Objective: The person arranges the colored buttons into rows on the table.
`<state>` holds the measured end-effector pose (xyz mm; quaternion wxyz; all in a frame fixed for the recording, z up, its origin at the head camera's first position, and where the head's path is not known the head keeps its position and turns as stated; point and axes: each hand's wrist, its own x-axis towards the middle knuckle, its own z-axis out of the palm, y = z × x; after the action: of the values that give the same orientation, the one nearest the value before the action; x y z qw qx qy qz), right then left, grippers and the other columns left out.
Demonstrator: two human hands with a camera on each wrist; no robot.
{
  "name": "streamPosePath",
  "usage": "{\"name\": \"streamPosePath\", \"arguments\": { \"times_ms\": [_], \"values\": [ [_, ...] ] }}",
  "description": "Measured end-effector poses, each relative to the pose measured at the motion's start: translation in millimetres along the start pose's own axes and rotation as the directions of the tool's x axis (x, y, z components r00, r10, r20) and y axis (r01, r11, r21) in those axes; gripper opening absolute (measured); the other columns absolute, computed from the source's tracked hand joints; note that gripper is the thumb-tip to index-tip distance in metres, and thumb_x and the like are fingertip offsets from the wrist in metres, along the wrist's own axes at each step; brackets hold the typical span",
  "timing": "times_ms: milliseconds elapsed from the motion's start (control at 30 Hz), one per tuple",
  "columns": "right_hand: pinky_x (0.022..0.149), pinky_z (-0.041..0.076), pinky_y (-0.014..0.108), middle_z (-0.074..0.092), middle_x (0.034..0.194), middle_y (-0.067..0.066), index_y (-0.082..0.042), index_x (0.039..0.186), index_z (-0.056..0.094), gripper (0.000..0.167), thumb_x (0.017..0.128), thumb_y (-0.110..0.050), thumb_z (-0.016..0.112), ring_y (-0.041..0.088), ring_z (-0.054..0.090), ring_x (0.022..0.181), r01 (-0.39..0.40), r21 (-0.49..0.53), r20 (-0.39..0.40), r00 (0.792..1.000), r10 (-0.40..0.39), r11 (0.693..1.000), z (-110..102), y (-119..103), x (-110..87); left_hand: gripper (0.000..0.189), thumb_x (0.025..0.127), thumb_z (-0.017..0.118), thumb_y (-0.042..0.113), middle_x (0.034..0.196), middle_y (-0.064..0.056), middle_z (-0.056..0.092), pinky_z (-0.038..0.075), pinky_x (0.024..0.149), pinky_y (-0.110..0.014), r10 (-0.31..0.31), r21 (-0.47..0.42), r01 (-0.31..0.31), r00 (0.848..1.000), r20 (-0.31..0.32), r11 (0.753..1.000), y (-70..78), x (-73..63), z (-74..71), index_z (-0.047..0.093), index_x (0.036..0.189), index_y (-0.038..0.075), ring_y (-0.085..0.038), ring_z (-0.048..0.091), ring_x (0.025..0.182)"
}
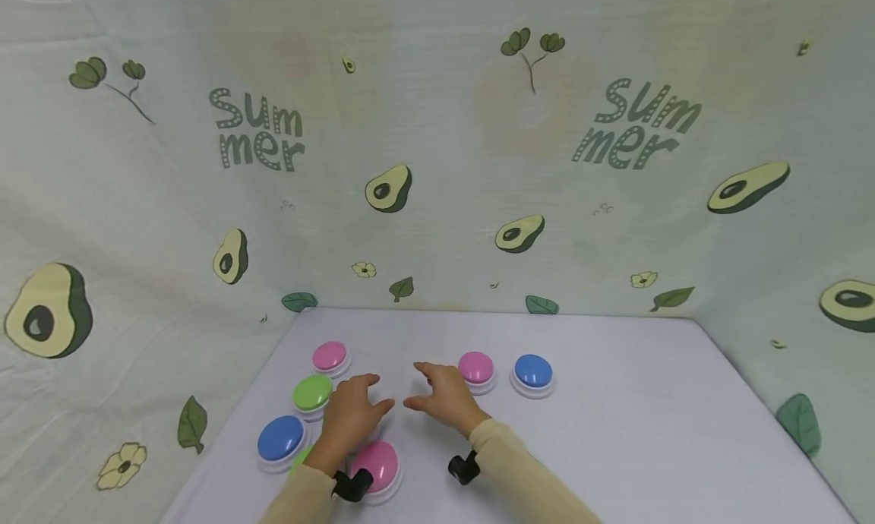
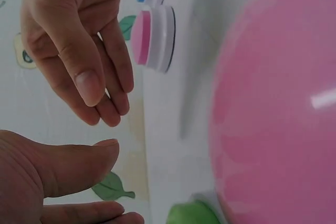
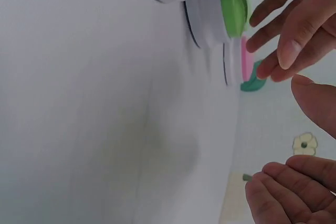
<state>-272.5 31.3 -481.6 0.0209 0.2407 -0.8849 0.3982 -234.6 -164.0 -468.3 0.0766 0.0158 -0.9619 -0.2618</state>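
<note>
Both hands hover over the white table with palms facing each other, thumbs and fingers spread apart and nothing between them. My left hand (image 1: 352,416) is above the cluster of push buttons on the left, partly covering it. Under its wrist sits a large pink button (image 1: 376,465); a green button (image 1: 312,393) and a blue button (image 1: 281,438) lie to its left. Another green one is mostly hidden behind the wrist. My right hand (image 1: 447,396) hangs in front of a second pink button (image 1: 475,367), overlapping its base in the head view. Each button has a white round base.
A blue button (image 1: 533,370) stands right of the right-hand pink one. At the far left is a third pink button (image 1: 330,355). Behind the white table (image 1: 649,418) hangs a pale cloth (image 1: 444,114) printed with avocados and leaves. Black wrist cameras (image 1: 464,468) are strapped on.
</note>
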Motion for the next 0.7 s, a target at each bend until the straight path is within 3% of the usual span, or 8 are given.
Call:
{"name": "streamPosePath", "arguments": {
  "times_ms": [233, 467, 633, 700],
  "values": [
    [0.094, 0.06, 0.042, 0.071, 0.131, 0.018, 0.003, 0.137, 0.066, 0.05, 0.096, -0.023, 0.078, 0.033, 0.071, 0.11, 0.039, -0.025, 0.067, 0.997, -0.037, 0.999, 28, -18, 9.3, 0.058, 0.085, 0.085, 0.026, 0.122, -0.027, 0.07, 0.056, 0.089, -0.064, -0.021, 0.069, 0.019, 0.999, 0.031, 0.997, -28.5, -9.4, -18.9, 0.067, 0.129, -0.008, -0.049, 0.066, 0.112],
    [0.105, 0.055, 0.04, 0.069, 0.135, 0.016, 0.003, 0.137, 0.066, 0.04, 0.1, -0.011, 0.07, 0.031, 0.066, 0.125, 0.013, -0.04, 0.175, 0.984, -0.006, 0.999, 46, -26, 18.3, 0.059, 0.084, 0.087, 0.022, 0.115, -0.034, 0.069, 0.056, 0.092, -0.063, -0.002, 0.032, 0.0, 0.998, 0.065, 1.0, -43.6, -14.1, -25.5, 0.064, 0.12, -0.019, -0.053, 0.066, 0.109],
    [0.111, 0.049, 0.039, 0.071, 0.134, 0.013, -0.001, 0.135, 0.068, 0.042, 0.096, -0.013, 0.074, 0.029, 0.062, 0.13, 0.003, -0.074, 0.227, 0.974, 0.014, 0.997, 54, -26, 20.0, 0.058, 0.08, 0.09, 0.022, 0.108, -0.031, 0.07, 0.057, 0.089, -0.06, 0.023, 0.029, -0.026, 0.996, 0.084, 0.999, -49.4, -13.6, -27.3, 0.066, 0.114, -0.018, -0.049, 0.068, 0.102],
    [0.112, 0.049, 0.038, 0.071, 0.133, 0.012, -0.002, 0.135, 0.069, 0.042, 0.095, -0.014, 0.075, 0.028, 0.062, 0.13, 0.007, -0.079, 0.233, 0.972, 0.011, 0.997, 55, -26, 20.1, 0.054, 0.077, 0.092, 0.022, 0.099, -0.025, 0.071, 0.058, 0.083, -0.056, 0.026, 0.026, -0.029, 0.996, 0.088, 0.999, -51.1, -13.5, -27.9, 0.068, 0.107, -0.015, -0.041, 0.069, 0.092]
  ]
}}
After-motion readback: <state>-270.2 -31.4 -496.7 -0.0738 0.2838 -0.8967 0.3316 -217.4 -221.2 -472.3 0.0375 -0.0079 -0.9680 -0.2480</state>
